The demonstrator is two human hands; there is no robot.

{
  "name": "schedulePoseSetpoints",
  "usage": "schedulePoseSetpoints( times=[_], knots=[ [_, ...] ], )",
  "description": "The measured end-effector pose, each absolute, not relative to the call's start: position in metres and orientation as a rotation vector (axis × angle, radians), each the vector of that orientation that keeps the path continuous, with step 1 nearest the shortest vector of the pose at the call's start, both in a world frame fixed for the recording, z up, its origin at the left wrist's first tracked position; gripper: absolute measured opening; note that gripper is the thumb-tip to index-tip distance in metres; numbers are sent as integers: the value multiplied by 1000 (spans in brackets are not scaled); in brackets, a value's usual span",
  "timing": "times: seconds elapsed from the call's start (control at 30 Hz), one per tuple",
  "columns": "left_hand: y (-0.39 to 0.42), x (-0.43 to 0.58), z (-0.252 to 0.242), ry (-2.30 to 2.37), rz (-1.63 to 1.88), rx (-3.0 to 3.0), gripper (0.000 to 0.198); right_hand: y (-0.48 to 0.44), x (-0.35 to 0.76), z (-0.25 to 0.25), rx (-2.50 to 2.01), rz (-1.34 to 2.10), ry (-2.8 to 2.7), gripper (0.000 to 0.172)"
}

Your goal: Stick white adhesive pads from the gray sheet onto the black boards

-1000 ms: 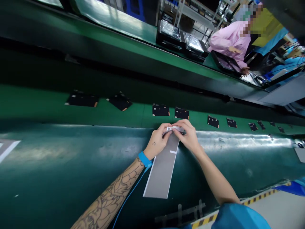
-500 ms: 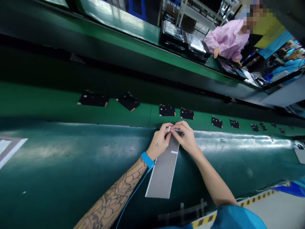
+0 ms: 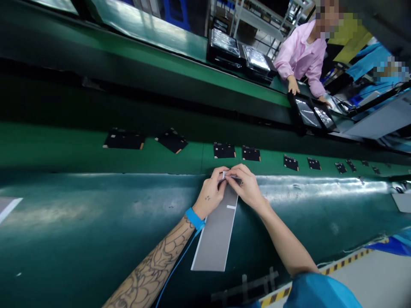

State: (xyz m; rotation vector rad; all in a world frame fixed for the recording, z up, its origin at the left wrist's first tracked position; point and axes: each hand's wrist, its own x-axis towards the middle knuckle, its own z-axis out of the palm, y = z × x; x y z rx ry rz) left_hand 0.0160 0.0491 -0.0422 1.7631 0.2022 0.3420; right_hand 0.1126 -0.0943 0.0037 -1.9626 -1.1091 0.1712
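A long grey strip (image 3: 213, 244) with white edges lies lengthwise on the green work surface, its near end flat. At its far end my left hand (image 3: 209, 193) and my right hand (image 3: 248, 188) meet, thumbs and fingertips closed in a pinch. Between the fingertips a small whitish bit shows; most of that end is hidden by my fingers. A short white mark (image 3: 230, 207) crosses part of the strip below the hands. On my left wrist sits a blue strap (image 3: 194, 218) with a blue cord trailing toward me.
Several black circuit boards (image 3: 124, 139) lie in a row on the green belt (image 3: 192, 159) beyond my hands. Part of another grey sheet (image 3: 7, 207) is at the far left. Across the line, a person in pink (image 3: 302, 55) handles black-framed panels (image 3: 310, 113).
My hands stay pinched at the strip's far end with little movement. The view shifts slightly. The person across has tilted the black panels over the edge toward me.
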Motion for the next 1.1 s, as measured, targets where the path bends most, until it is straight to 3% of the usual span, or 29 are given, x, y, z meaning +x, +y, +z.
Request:
schedulePoseSetpoints(
  times=[0.47,1.1],
  knots=[
    [50,16,-41,179,331,1774,22,-100,115,5,-1888,309,-1077,6],
    [55,14,-44,241,342,1870,30,-96,115,3,-1951,221,-1073,5]
  ],
)
